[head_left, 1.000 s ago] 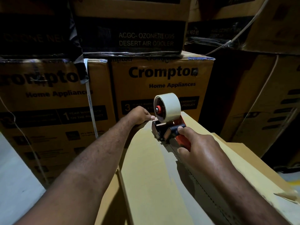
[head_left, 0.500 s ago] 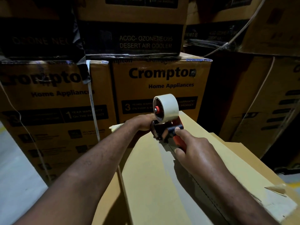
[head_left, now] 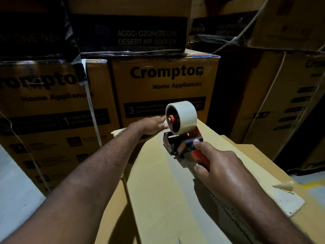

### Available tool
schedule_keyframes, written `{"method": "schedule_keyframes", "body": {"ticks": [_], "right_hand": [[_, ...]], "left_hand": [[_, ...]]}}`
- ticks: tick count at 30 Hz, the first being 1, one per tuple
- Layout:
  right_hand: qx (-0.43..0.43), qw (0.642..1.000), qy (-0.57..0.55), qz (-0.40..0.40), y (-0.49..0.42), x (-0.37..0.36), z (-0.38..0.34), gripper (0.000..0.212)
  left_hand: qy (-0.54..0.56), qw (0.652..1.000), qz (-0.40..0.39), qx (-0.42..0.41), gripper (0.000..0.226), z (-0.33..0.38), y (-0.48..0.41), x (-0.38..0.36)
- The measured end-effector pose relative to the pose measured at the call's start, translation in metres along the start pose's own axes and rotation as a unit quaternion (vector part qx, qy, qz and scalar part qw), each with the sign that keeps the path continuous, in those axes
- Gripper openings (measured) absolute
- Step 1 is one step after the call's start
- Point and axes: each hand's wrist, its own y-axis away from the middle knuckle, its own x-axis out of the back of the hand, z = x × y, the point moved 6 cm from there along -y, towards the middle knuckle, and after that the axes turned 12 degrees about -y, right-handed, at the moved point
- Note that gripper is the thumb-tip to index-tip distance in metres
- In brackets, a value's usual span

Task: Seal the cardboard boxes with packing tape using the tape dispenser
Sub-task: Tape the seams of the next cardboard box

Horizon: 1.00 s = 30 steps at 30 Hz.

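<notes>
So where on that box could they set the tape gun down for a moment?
The biggest bare patch is the box's left flap, between the left forearm and the centre seam. A smaller strip lies right of the right hand, before the torn label. The far end is crowded: left hand and tape dispenser.

red-and-black tape dispenser sits on plain brown cardboard box, near its far edge; left hand just left of it; printed cardboard cartons stacked behind.

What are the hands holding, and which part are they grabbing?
The right hand grips the tape dispenser by its red handle. The left hand lies flat on the cardboard box, gripping nothing.
</notes>
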Motion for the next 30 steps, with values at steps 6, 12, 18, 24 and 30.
{"method": "schedule_keyframes", "body": {"ticks": [6,12,18,24,30], "right_hand": [[-0.014,1.0,0.0,-0.007,0.02,0.005,0.004,0.065],[-0.021,1.0,0.016,0.005,0.029,0.014,0.003,0.064],[-0.03,1.0,0.0,-0.003,0.035,0.012,0.007,0.064],[-0.029,0.999,0.024,-0.002,0.042,0.015,0.004,0.064],[-0.035,0.999,0.035,-0.01,0.07,0.021,0.011,0.064]], "left_hand": [[-0.008,1.0,0.015,0.009,0.097,-0.022,-0.026,-0.013],[-0.121,0.988,0.091,-0.013,0.054,0.038,0.022,-0.003],[-0.167,0.98,0.039,-0.103,0.061,0.061,0.044,-0.023],[-0.185,0.977,0.022,-0.103,0.064,0.057,0.038,-0.026],[-0.189,0.978,0.014,-0.084,0.075,0.042,0.029,-0.029]]}}
